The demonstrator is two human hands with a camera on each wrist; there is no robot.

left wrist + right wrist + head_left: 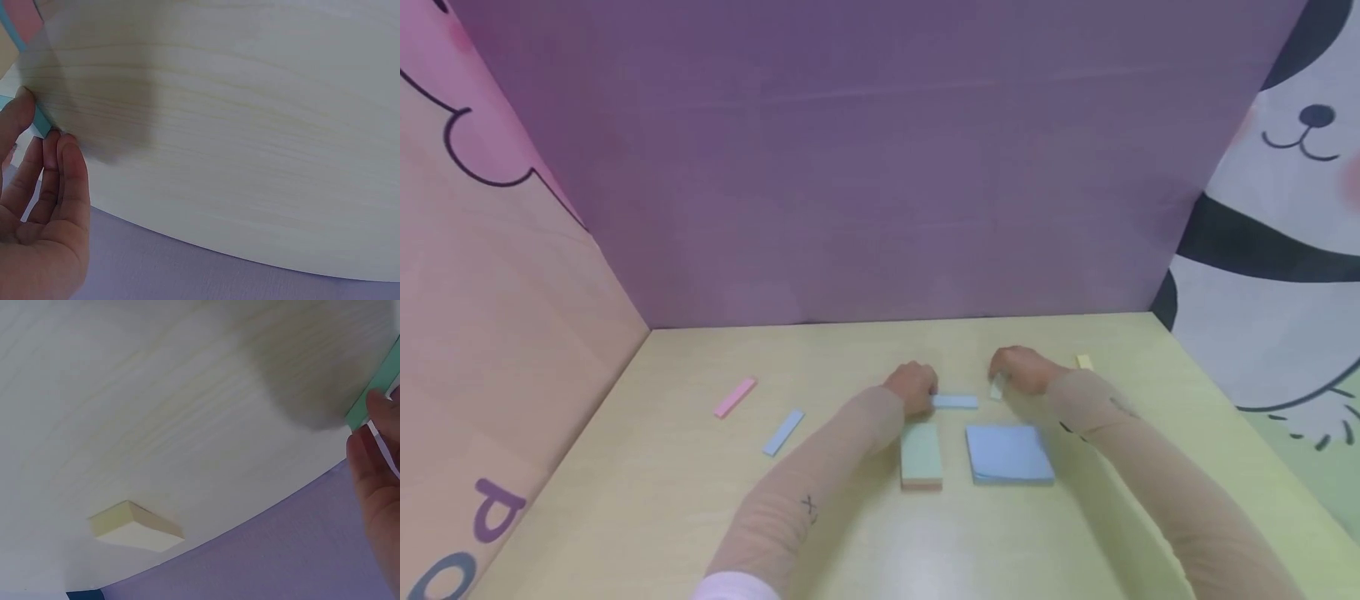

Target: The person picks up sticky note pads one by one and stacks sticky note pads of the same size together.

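Note:
My left hand (912, 389) pinches the left end of a narrow light blue strip (955, 402) like a slim sticky note pad. In the left wrist view, the thumb and fingertips close on the strip's end (41, 122). To its right, my right hand (1021, 368) pinches a narrow light green strip (997, 387), whose end (359, 415) pokes out past the fingertips in the right wrist view. Nearer the front lie a blue square sticky note pad (1009, 454) and an oblong block of pads (921, 454), green on top with a pinkish layer below.
On the left of the table (647, 500) lie a pink strip (735, 397) and another blue strip (783, 432). A small pale yellow block (137, 528) sits beyond the right forearm. A purple panel (880, 167) rises at the table's back edge, with printed panels on both sides.

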